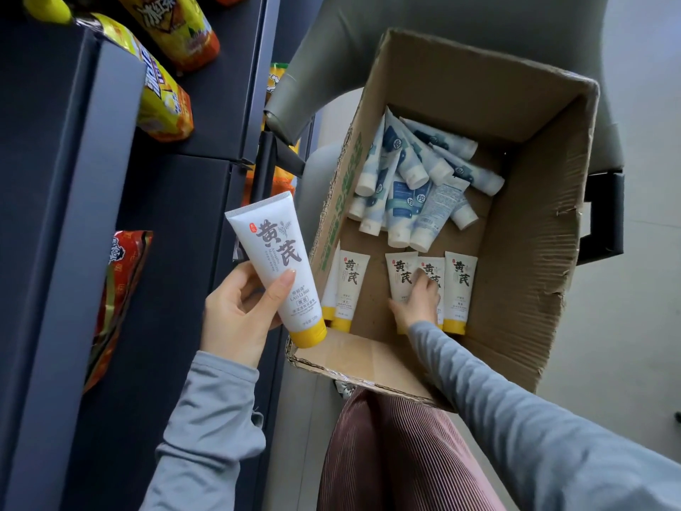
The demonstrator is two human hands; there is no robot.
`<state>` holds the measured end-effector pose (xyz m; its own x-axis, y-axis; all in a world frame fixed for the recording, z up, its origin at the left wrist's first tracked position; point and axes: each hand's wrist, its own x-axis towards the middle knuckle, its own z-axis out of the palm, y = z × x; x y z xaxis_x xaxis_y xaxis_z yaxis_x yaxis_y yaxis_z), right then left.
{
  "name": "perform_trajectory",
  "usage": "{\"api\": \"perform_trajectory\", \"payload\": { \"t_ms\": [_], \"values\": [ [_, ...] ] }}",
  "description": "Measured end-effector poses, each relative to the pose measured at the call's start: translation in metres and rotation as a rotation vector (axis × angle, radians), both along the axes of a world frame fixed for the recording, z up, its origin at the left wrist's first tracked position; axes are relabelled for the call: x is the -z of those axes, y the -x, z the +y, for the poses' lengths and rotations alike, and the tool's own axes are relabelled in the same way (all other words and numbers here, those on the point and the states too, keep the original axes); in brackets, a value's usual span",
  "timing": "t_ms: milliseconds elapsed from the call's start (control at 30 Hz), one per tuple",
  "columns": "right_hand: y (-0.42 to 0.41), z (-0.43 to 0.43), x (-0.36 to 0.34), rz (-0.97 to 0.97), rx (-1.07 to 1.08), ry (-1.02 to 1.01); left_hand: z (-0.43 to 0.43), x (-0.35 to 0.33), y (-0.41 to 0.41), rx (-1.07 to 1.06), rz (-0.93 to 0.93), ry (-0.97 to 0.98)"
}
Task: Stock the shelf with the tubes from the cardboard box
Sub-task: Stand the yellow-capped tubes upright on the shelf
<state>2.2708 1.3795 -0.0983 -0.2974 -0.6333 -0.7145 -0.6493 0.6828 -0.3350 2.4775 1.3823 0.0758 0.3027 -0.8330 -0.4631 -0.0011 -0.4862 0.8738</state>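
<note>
My left hand (239,307) grips a white tube with a yellow cap (274,263) just left of the open cardboard box (534,223), in front of the dark shelf (177,215). Inside the box, my right hand (418,300) reaches down onto a row of several matching yellow-capped tubes (458,285), its fingers resting on one of the middle tubes (401,276). A pile of several blue-and-white tubes (412,178) lies at the far side of the box.
Yellow and orange snack bags (166,94) and a red snack bag (118,285) sit on the dark shelves to the left. The box rests on a grey chair (442,16). My legs in pink striped fabric (398,455) are below the box.
</note>
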Motion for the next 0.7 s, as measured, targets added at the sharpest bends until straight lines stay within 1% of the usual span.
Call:
{"api": "perform_trajectory", "payload": {
  "t_ms": [133, 233, 367, 500, 633, 700],
  "values": [
    [-0.005, -0.001, 0.005, 0.106, -0.062, -0.028, 0.001, 0.001, -0.003, -0.006, 0.003, -0.007],
    [-0.008, 0.004, 0.008, 0.113, -0.113, -0.051, 0.002, 0.000, -0.004, -0.012, 0.004, -0.005],
    [-0.010, 0.010, 0.011, 0.028, -0.045, -0.100, 0.002, 0.000, -0.007, -0.007, -0.013, -0.008],
    [-0.008, 0.014, 0.014, -0.054, -0.007, -0.098, 0.004, 0.001, -0.010, -0.013, -0.023, -0.002],
    [-0.004, 0.016, 0.007, -0.229, 0.180, 0.006, 0.008, -0.001, -0.013, -0.019, -0.028, 0.006],
    [-0.004, 0.015, -0.003, -0.322, 0.230, 0.072, 0.010, -0.001, -0.013, -0.033, -0.015, 0.004]
  ]
}}
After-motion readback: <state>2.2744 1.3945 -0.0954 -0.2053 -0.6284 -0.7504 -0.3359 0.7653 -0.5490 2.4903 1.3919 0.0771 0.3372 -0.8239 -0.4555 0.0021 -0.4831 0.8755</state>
